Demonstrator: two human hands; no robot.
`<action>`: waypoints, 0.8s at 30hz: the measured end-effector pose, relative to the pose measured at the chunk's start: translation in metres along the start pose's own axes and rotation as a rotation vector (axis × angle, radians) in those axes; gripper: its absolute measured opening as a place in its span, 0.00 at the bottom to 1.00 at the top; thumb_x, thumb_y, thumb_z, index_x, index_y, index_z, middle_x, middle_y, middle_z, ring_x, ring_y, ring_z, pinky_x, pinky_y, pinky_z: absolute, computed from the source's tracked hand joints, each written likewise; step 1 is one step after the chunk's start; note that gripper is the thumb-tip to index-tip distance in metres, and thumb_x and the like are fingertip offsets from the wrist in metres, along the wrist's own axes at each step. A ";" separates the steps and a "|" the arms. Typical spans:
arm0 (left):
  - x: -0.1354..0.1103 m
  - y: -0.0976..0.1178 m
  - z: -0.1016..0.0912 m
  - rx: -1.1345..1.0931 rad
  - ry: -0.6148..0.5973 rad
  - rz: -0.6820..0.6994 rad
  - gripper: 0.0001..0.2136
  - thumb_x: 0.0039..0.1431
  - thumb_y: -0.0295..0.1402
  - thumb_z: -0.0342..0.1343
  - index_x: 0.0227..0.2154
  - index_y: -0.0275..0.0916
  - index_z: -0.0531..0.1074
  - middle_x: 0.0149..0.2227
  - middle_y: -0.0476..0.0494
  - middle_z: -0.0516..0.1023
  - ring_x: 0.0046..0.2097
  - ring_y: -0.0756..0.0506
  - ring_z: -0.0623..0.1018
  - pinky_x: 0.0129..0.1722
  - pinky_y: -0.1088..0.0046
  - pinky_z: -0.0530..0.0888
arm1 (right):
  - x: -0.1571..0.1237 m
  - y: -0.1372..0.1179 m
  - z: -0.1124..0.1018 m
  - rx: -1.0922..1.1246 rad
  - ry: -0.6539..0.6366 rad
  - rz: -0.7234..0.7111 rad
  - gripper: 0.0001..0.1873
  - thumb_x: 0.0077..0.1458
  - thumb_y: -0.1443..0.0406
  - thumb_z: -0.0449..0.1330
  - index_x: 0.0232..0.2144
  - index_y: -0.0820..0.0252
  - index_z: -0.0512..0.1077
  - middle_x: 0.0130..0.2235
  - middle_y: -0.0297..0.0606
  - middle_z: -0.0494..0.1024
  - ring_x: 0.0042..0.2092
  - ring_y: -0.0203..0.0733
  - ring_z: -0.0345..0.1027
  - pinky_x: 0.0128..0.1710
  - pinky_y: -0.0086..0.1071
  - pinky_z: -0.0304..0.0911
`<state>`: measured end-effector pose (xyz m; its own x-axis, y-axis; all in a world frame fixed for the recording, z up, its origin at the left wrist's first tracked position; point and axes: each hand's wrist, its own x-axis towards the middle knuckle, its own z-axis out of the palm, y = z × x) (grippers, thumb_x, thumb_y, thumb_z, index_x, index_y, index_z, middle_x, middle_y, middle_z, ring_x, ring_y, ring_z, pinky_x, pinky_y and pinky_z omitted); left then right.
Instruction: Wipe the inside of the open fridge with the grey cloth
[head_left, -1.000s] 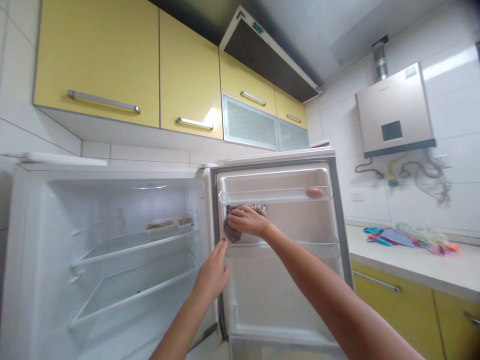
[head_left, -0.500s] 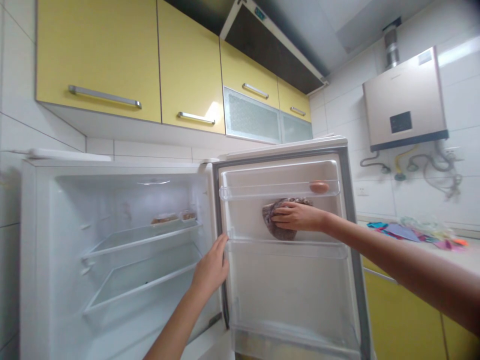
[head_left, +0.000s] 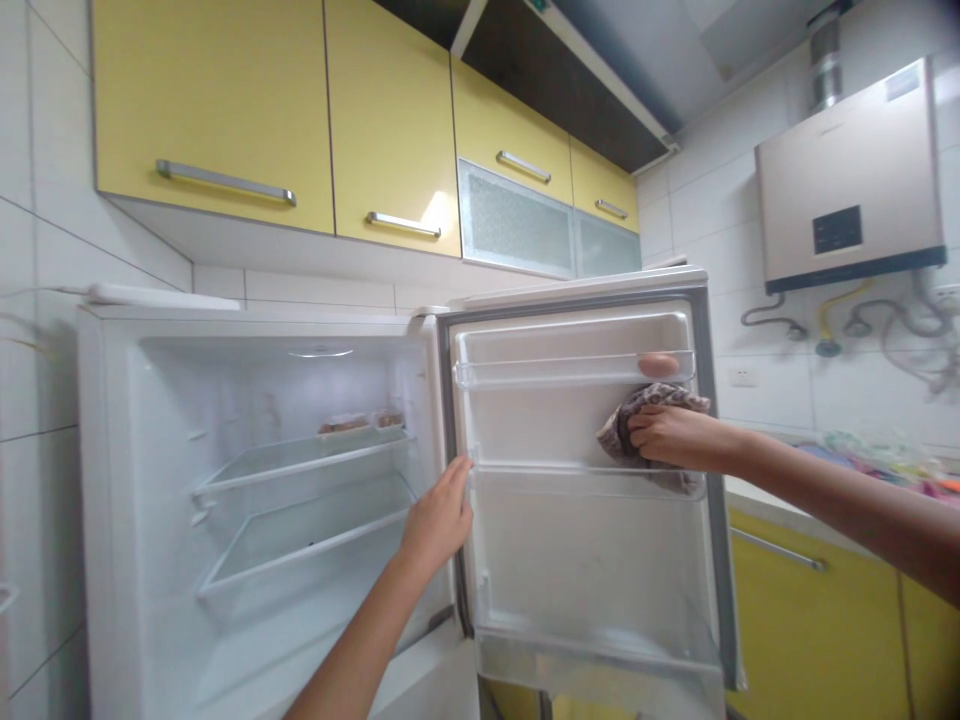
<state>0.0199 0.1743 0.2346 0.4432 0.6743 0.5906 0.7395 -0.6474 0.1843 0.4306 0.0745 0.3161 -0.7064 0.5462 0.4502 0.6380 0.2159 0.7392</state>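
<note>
A white fridge stands open, its door (head_left: pixel 585 540) swung out to the right. My right hand (head_left: pixel 675 438) is closed on a brown patterned cloth (head_left: pixel 637 410), pressing it against the door's inner wall near its right edge, between the top and middle door shelves. My left hand (head_left: pixel 439 515) grips the door's hinge-side edge with its fingers curled round it. An egg (head_left: pixel 658 364) lies at the right end of the top door shelf (head_left: pixel 555 372), just above the cloth.
Inside the fridge, glass shelves (head_left: pixel 300 465) carry small food containers (head_left: pixel 360 423) at the back. Yellow wall cabinets (head_left: pixel 300 130) hang above. A water heater (head_left: pixel 851 190) is on the right wall. Colourful items (head_left: pixel 885 460) lie on the counter behind my right arm.
My right hand has slid the cloth rightward across the door's inner wall, from its left side to near its right edge. My left hand stays on the door edge. The view has shifted slightly.
</note>
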 end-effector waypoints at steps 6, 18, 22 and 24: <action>0.005 -0.004 0.008 -0.126 0.052 0.050 0.32 0.55 0.22 0.46 0.65 0.40 0.60 0.70 0.38 0.62 0.68 0.41 0.67 0.68 0.58 0.66 | 0.034 -0.011 0.005 0.188 -0.268 -0.085 0.10 0.59 0.69 0.59 0.26 0.56 0.76 0.32 0.41 0.80 0.41 0.45 0.69 0.46 0.39 0.57; 0.008 0.006 0.017 -0.121 0.049 0.012 0.32 0.56 0.23 0.45 0.65 0.36 0.60 0.70 0.35 0.60 0.68 0.40 0.66 0.68 0.59 0.64 | 0.154 -0.064 0.032 0.323 -0.198 -0.053 0.09 0.61 0.68 0.57 0.35 0.60 0.78 0.41 0.43 0.83 0.46 0.44 0.73 0.48 0.35 0.58; 0.005 0.008 0.021 -0.143 0.064 -0.003 0.32 0.55 0.23 0.44 0.66 0.35 0.58 0.71 0.35 0.58 0.69 0.40 0.64 0.68 0.60 0.64 | 0.197 -0.088 0.034 0.353 -0.184 0.025 0.09 0.59 0.70 0.57 0.35 0.59 0.79 0.42 0.43 0.84 0.47 0.44 0.75 0.47 0.33 0.60; 0.003 0.008 0.024 -0.161 0.064 -0.020 0.34 0.55 0.24 0.45 0.67 0.35 0.55 0.72 0.35 0.55 0.70 0.39 0.63 0.67 0.61 0.65 | 0.214 -0.098 0.032 0.369 -0.185 0.102 0.10 0.57 0.71 0.57 0.35 0.58 0.79 0.40 0.43 0.84 0.45 0.45 0.76 0.44 0.32 0.62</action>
<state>0.0398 0.1795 0.2186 0.3921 0.6674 0.6331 0.6551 -0.6857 0.3172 0.2270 0.1957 0.3242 -0.5888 0.7083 0.3894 0.7923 0.4107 0.4512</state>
